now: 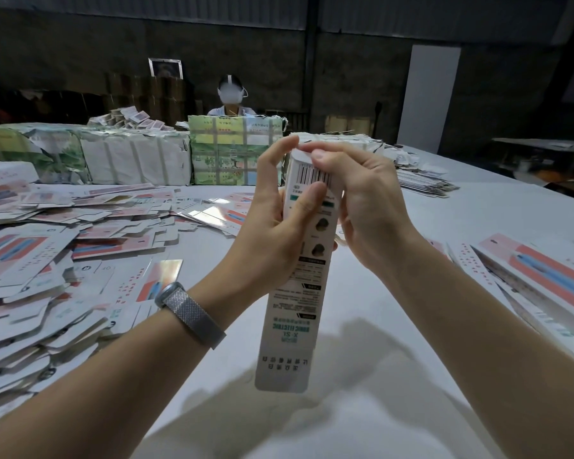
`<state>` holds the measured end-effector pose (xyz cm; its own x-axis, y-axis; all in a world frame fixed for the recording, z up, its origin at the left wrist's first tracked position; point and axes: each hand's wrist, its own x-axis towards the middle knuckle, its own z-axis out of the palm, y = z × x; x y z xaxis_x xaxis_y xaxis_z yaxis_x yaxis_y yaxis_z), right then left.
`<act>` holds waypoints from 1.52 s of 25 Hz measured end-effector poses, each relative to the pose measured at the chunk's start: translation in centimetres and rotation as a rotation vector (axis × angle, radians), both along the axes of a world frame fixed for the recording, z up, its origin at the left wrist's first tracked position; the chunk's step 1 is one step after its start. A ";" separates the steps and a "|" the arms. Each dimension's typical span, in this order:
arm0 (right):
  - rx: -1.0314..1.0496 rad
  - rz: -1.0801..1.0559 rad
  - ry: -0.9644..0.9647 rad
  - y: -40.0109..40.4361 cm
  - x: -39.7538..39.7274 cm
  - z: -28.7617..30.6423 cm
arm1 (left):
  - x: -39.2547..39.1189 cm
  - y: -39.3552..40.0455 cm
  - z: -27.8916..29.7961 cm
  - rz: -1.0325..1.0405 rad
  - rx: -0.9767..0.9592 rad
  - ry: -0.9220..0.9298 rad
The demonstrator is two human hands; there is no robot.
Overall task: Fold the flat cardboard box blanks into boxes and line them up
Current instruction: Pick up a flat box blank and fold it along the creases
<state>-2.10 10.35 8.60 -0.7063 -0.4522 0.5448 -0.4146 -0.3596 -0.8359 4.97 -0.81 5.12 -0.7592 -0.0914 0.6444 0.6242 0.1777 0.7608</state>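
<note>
Box: long white box point(295, 293) held upright above the white table point(362, 409), printed face toward the camera; top end between both hands, lower end hanging free
Left hand: left hand point(272, 223) curled round the box's upper left side, thumb across the front below the barcode
Right hand: right hand point(362, 207) gripping the upper right side; thumb pressing the top flap
Left of table: loose heap of flat blanks point(47, 260)
Right of table: blanks point(527, 276) lying flat
Behind: wrapped bundles point(232, 150); seated person point(231, 94) beyond them

A dim packing workshop: heaps of flat box blanks point(30, 260), wrapped bundles point(232, 150) on a long table point(444, 210).
</note>
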 end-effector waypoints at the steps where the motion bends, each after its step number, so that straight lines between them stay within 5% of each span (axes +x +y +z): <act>1: 0.013 0.003 0.016 0.2 -0.1 0.2 | 0.0 -0.1 0.1 -0.005 -0.005 0.004; 12: 0.109 -0.086 0.127 0.8 -1.2 0.5 | 0.3 -0.8 0.3 -0.033 -0.100 0.000; 32: 0.132 -0.181 0.557 1.0 -1.4 0.4 | 0.4 -0.5 0.6 -0.049 0.008 -0.110; 38: 0.171 -0.119 0.460 0.8 -1.1 0.1 | 0.6 -0.8 1.1 -0.123 0.022 -0.165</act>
